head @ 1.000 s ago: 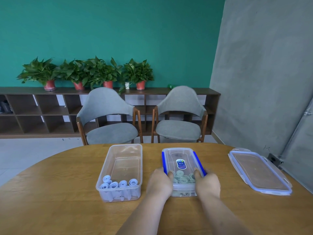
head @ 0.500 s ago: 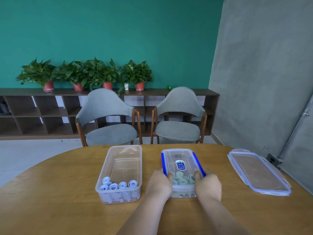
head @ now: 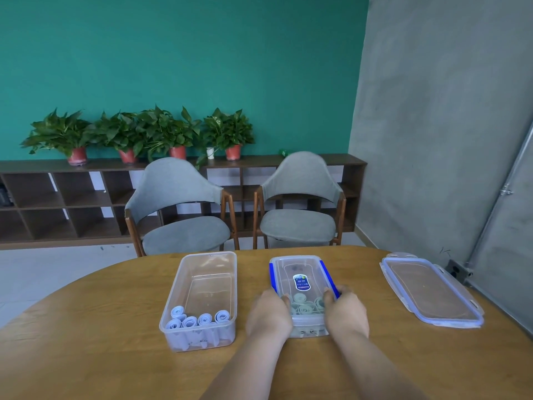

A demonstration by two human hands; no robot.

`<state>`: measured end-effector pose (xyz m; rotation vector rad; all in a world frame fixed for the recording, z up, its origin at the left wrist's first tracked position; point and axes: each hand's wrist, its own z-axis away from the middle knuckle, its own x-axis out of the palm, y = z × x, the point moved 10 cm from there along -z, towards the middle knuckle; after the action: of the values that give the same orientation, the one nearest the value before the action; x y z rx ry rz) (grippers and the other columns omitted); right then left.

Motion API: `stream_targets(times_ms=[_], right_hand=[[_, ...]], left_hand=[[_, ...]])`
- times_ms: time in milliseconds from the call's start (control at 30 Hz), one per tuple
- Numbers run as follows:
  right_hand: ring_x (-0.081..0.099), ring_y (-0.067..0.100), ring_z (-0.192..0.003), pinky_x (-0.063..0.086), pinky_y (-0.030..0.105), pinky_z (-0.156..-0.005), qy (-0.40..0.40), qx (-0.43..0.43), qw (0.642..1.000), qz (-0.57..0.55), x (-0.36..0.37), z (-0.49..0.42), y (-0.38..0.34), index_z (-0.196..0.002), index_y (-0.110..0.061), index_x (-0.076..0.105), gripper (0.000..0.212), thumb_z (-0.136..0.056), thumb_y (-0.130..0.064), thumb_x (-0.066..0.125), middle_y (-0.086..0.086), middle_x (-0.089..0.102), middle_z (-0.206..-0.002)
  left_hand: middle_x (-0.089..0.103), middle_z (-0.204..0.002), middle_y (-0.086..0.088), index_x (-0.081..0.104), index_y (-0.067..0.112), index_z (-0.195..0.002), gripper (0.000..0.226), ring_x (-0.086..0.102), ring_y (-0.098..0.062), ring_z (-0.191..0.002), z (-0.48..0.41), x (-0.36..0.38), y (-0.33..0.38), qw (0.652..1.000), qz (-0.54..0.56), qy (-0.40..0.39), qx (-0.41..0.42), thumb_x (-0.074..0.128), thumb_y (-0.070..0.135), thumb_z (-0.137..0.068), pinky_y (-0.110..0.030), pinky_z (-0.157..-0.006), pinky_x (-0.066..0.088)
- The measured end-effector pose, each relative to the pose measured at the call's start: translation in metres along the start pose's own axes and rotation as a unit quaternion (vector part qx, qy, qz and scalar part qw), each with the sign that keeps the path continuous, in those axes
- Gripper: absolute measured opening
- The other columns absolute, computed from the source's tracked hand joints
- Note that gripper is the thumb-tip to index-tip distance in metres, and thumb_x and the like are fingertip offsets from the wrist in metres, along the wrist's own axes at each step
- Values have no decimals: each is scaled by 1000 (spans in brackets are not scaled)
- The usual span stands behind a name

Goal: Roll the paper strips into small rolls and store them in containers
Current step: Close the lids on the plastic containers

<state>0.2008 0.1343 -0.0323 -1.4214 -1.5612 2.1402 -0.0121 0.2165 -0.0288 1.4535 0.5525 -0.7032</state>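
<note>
A clear lidded container (head: 300, 281) with blue side latches and a sticker on its lid sits mid-table, with several pale green paper rolls (head: 305, 304) inside at its near end. My left hand (head: 269, 316) grips its left side and my right hand (head: 346, 313) grips its right side, thumbs on the lid, fingers over the blue latches. To the left stands an open clear container (head: 207, 272) with several pale blue paper rolls (head: 199, 320) at its near end.
A loose clear lid (head: 429, 293) with a blue rim lies on the round wooden table (head: 86, 342) at the right, close to the table's edge. Two grey chairs (head: 178, 215) stand beyond the far edge. A grey wall is on the right.
The view shifted slightly. Both hands stay on the sides of the lidded container; it has barely moved.
</note>
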Motion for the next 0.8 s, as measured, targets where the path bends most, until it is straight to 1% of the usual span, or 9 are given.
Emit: stream_targets(times_ms=[133,233,333,400,467,567,667,733,800], right_hand=[[63,22,-84,49,32,-70,-36,-6,999,23,-3,-5,-4,-131,-17,58,34,-103,-36,52,-1,66,-94],[65,19,-89,55,33,-76,-66,-13,997,44,-8,-12,-5,-133,-20,59,39,-98,-40,59,-5,68,-94],[64,16,-98,53,31,-81,-77,-18,996,47,-20,-18,-2,-143,-23,54,54,-96,-49,63,-6,69,-108],[64,19,-109,50,31,-85,-70,-18,996,49,-33,-21,2,-145,-24,54,56,-97,-53,61,-2,68,-123],[63,22,-118,51,33,-88,-61,-19,996,63,-46,-25,7,-144,-23,54,54,-99,-52,60,1,67,-129],[62,23,-122,52,34,-95,-54,-16,993,106,-65,-34,19,-144,-23,55,50,-101,-44,62,3,65,-133],[60,25,-125,52,35,-99,-62,-8,988,144,-80,-43,37,-147,-23,54,50,-100,-40,61,4,63,-137],[59,26,-126,52,36,-102,-60,-1,986,157,-89,-48,48,-147,-23,55,51,-98,-39,61,5,61,-140],[56,28,-128,51,39,-103,-50,2,984,172,-98,-51,58,-146,-23,55,51,-97,-39,62,5,60,-140]], left_hand=[[67,-120,-1,52,25,-125,25,65,-24,-109,9,-13,13,999,-37,25,7,53,40,-105,-36,-83,53],[59,-129,-4,44,23,-139,41,60,-27,-120,12,-24,28,993,-91,61,38,59,31,-102,-38,-93,50],[53,-137,-5,37,21,-153,56,53,-27,-127,13,-25,51,983,-137,76,91,58,33,-103,-39,-101,46],[51,-142,-6,31,22,-158,61,50,-27,-129,16,-23,69,975,-164,78,127,57,34,-103,-39,-103,45],[48,-148,-5,30,23,-159,63,47,-26,-132,23,-17,86,968,-174,69,168,57,37,-104,-38,-104,45],[46,-150,-1,30,25,-159,63,41,-22,-140,38,-1,108,964,-133,24,228,58,37,-104,-37,-110,44],[44,-154,1,30,26,-161,66,37,-21,-145,50,22,127,956,-107,-26,271,61,37,-103,-37,-117,40],[42,-156,1,34,29,-160,65,34,-21,-149,58,39,138,947,-115,-47,297,62,41,-102,-37,-121,35],[44,-153,2,41,31,-155,60,35,-21,-147,64,52,146,938,-128,-56,317,62,43,-101,-37,-120,35]])
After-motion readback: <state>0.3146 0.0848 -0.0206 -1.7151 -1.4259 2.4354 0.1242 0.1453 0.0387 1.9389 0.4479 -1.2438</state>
